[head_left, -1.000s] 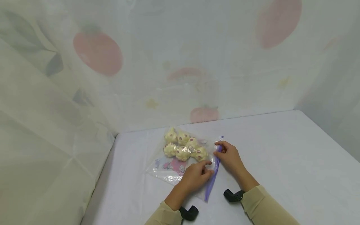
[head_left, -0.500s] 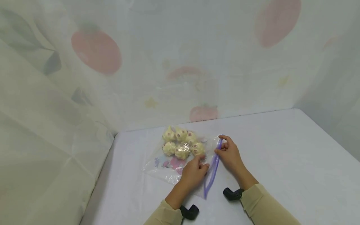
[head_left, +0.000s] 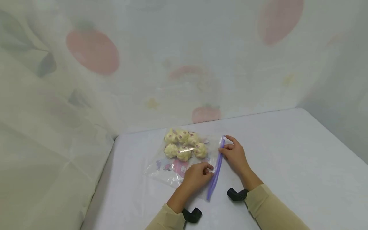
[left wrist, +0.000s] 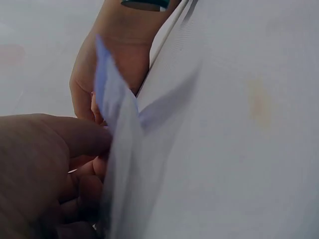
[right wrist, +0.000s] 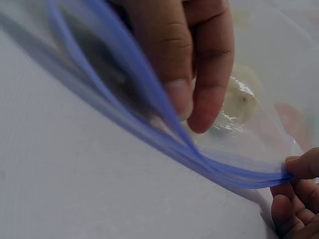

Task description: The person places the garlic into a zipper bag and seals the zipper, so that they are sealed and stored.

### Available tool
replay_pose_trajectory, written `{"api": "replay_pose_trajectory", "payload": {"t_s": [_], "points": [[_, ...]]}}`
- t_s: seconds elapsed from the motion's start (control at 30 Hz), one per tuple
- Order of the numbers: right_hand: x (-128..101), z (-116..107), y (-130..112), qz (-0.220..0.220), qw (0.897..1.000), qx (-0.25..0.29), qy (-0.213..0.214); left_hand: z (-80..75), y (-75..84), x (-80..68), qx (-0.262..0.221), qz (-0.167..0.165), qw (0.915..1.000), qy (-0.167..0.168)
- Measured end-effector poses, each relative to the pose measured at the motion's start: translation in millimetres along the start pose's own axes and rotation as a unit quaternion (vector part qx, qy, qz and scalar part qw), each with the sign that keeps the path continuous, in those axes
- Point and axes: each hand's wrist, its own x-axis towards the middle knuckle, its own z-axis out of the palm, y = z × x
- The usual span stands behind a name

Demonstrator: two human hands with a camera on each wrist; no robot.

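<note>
A clear zip bag [head_left: 161, 172] with a purple zip strip [head_left: 216, 174] lies flat on the white table, its mouth to the right. Inside are several cream, purple-marked garlic bulbs [head_left: 184, 153]. Near the strip's far end, my right hand [head_left: 235, 156] pinches the bag's edge between thumb and fingers. Lower down, my left hand [head_left: 198, 175] pinches the film beside the strip. The right wrist view shows the zip strip [right wrist: 239, 174] parted at upper left, with its two edges together near my right hand [right wrist: 301, 194]. My left thumb [right wrist: 177, 94] presses close by the strip.
The white tablecloth [head_left: 287, 166] extends to the right of the bag. Curtains with a fruit print [head_left: 93, 51] hang behind the table and along its left side. A black camera mount [head_left: 237, 194] sits on each wrist.
The strip now lies straighter, and the bag has shifted slightly left and upward. My right hand has moved up toward the strip's far end. The bulbs have spread a little apart.
</note>
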Motion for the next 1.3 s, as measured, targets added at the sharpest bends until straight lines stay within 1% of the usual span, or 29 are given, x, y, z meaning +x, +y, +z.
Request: {"api": "replay_pose_trajectory", "payload": {"t_s": [0.1,0.23,0.37,0.47,0.57,0.63,0.7,0.8,0.87,0.93,1.03,1.13,1.2,1.3], "points": [[2,-2,-1,0.015,1.0,0.016,-0.001,0.3,2.9,-1.4,0.022,0.017,0.9996,-0.011],[5,-3,0,0.03,0.999,0.043,-0.003,1.0,7.8,-3.0,0.038,0.035,0.9984,-0.022],[7,-6,2,0.047,0.996,0.072,-0.01,2.5,12.8,-4.4,0.046,0.049,0.9965,-0.05],[9,-8,2,0.056,0.993,0.105,-0.016,2.4,14.6,-4.8,0.044,0.051,0.9953,-0.07],[12,-8,1,0.064,0.987,0.141,-0.027,0.0,14.2,-3.6,0.041,0.049,0.9945,-0.082],[15,-8,-1,0.074,0.985,0.154,-0.032,-2.3,13.2,-2.5,0.039,0.048,0.994,-0.09],[17,-7,-4,0.082,0.985,0.148,-0.04,-4.0,11.8,-1.8,0.039,0.05,0.9937,-0.093],[19,-7,-7,0.091,0.988,0.118,-0.047,-4.2,10.9,-0.9,0.036,0.054,0.993,-0.098],[20,-9,-8,0.09,0.99,0.095,-0.049,-2.9,12.0,0.1,0.028,0.058,0.9923,-0.105],[20,-11,-7,0.088,0.992,0.083,-0.044,-1.2,14.2,1.1,0.02,0.061,0.9915,-0.113],[21,-12,-5,0.079,0.992,0.087,-0.036,1.0,17.0,2.1,0.012,0.063,0.9901,-0.125],[21,-12,-2,0.075,0.991,0.11,-0.027,0.8,18.3,1.4,-0.001,0.062,0.9891,-0.133],[20,-11,-2,0.072,0.99,0.12,-0.024,-0.8,18.3,0.6,-0.02,0.059,0.9882,-0.14],[18,-8,-3,0.069,0.989,0.132,-0.019,-7.4,18.0,2.0,-0.052,0.057,0.9859,-0.149]]}}
